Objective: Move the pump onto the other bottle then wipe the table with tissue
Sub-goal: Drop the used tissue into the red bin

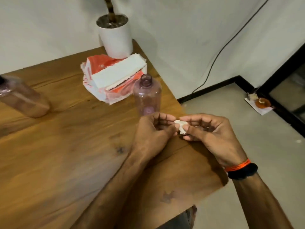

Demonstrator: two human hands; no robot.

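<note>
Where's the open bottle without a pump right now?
The uncapped bottle stands upright near the table's right edge, just beyond the left hand and beside the tissue pack.

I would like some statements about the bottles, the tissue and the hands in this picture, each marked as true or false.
1. The bottle near the table's right edge has no pump or cap on its neck. True.
2. Both hands hold a small crumpled tissue between them. True: the left hand and the right hand pinch it together.
3. The tissue pack lies on the floor. False: it lies on the table, in front of the white plant pot.
4. The second bottle stands beside the open bottle. False: it is far off, at the table's left side.
5. The left wrist wears an orange band. False: the orange band is on the right wrist.
</note>
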